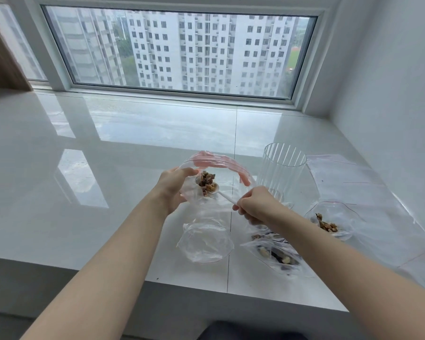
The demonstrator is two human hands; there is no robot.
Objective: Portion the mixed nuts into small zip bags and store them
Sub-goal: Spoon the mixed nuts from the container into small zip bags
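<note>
In the middle of the frame our left hand (173,190) grips the rim of a clear zip bag (206,231), with the thumb on the near edge of the mouth, and holds this mouth open and lifted above the white sill (108,168). The bag's pink zip strip (219,163) curves over the opening. Our right hand (258,204) pinches the handle of a white plastic spoon (225,196), and the bowl of the spoon, loaded with mixed nuts (206,184), sits inside the bag's mouth. The lower part of this bag hangs down to the sill and looks still without nuts.

Just right of the spoon stands a tall clear ribbed glass (284,168), upright, very near to our right hand. At the lower right a second open bag (329,219) lies with a small portion of nuts in it. Under our right forearm lies a larger bag of nuts (277,256), partly hidden by the arm. Flat unused bags (349,175) are spread at the right. A window (179,50) fills the upper part of the frame.
</note>
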